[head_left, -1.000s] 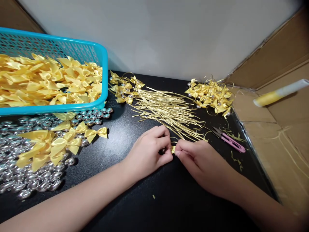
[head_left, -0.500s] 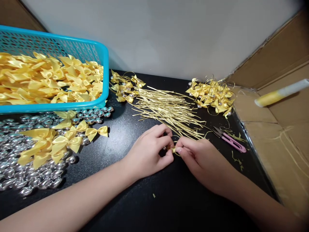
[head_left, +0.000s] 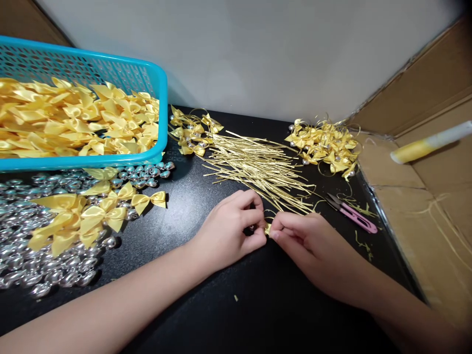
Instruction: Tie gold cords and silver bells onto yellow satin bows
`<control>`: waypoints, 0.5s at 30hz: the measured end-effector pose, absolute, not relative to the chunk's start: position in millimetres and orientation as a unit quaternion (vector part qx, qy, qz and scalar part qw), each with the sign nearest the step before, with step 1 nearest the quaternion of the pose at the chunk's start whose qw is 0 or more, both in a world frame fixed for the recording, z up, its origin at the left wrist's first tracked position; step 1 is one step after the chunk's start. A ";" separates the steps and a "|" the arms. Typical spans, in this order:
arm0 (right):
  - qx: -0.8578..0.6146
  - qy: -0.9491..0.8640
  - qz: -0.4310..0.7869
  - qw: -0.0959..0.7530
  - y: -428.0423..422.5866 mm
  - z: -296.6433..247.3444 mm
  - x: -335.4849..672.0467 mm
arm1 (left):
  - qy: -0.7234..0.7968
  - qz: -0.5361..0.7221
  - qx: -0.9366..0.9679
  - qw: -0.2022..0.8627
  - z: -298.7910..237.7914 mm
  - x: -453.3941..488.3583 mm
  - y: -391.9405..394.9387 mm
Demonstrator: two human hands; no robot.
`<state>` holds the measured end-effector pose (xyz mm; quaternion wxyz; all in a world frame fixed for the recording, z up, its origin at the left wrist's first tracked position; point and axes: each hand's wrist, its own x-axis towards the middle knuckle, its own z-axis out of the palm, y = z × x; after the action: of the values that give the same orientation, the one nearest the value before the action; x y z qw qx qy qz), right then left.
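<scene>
Both hands meet near the middle of the black table. My left hand [head_left: 236, 226] is closed, its thumb and fingers pinching a small yellow ribbon bow [head_left: 267, 228], mostly hidden by the fingers. A bit of something shiny shows between those fingers. My right hand [head_left: 302, 238] pinches at the bow's right side, thumb against forefinger. A thin gold cord loop [head_left: 270, 214] curves up between the two hands. Just beyond them lies a loose bundle of gold cords [head_left: 254, 164].
At left a blue basket [head_left: 162, 113] holds yellow bows, with silver beads [head_left: 44, 265] and loose bows [head_left: 103, 216] before it. Bows with cord loops lie in a small pile [head_left: 191, 132] and a larger pile [head_left: 326, 145]. Pink thread snips [head_left: 356, 216] lie right, beside cardboard [head_left: 401, 211].
The right hand has shifted very slightly right, and a little more of the yellow bow shows between the fingertips. The left hand stays almost still.
</scene>
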<state>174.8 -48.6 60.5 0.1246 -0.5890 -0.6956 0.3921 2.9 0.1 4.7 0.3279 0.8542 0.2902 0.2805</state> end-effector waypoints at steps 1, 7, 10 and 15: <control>-0.587 -0.693 0.400 0.123 -48.3 60.7 175.2 | 0.290 0.280 0.855 0.327 4.6 3.1 0.3; -0.594 -0.674 0.430 0.087 -47.1 64.0 179.5 | 0.284 0.274 0.865 0.310 6.6 3.6 0.7; -0.611 -0.666 0.419 0.078 -48.4 59.9 178.4 | 0.283 0.273 0.870 0.297 8.1 3.5 0.4; -0.626 -0.704 0.278 0.191 -52.6 39.7 169.6 | 0.284 0.261 0.877 0.285 7.8 2.9 0.1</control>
<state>169.6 -52.6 39.7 0.1915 -0.6255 -0.7036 0.2775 2.9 0.1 7.8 0.2854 0.8772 0.2842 0.2614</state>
